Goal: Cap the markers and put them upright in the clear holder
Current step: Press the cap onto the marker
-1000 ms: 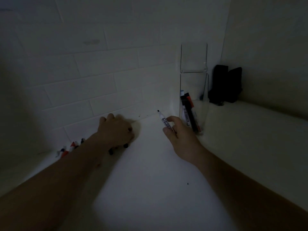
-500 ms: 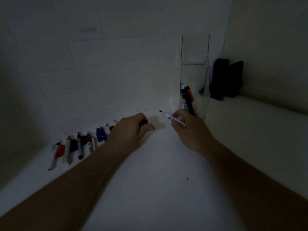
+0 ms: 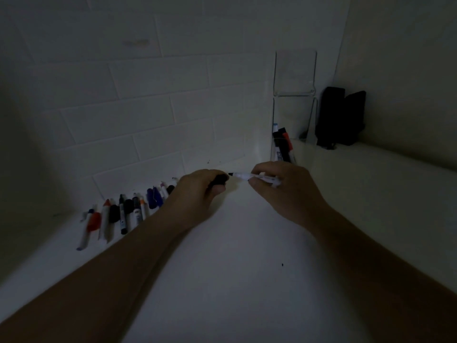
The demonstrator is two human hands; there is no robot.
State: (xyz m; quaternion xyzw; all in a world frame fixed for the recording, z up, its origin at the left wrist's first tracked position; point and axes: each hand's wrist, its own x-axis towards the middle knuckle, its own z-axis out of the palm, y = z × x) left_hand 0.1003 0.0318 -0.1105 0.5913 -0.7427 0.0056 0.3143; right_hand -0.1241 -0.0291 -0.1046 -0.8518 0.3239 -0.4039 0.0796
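The right hand (image 3: 282,189) is closed around a white marker (image 3: 249,177), thumb beneath and fingers over the barrel, so that the marker lies nearly level with its bare dark tip pointing left. The left hand (image 3: 197,191) is pinched shut on a black cap (image 3: 220,179), whose end faces that tip; cap and tip are just beside each other, and whether they touch cannot be told in the dim light. Both hands hover over the white counter (image 3: 235,280), a little in front of the tiled wall (image 3: 148,95). Behind the right hand, in the corner, stands the clear holder (image 3: 294,75), tall and see-through, with capped markers (image 3: 283,144) upright in its lower part; a black cap and a red-orange one show at their tops, and a pale blue one behind them. To the left, along the foot of the wall, lies a row of loose markers (image 3: 123,214) on the counter, side by side and partly hidden by the left forearm; red, orange, black, blue and white pieces can be made out, though which are capped is hard to judge. A dark object (image 3: 340,117) stands on the ledge just right of the holder, too dim to identify.
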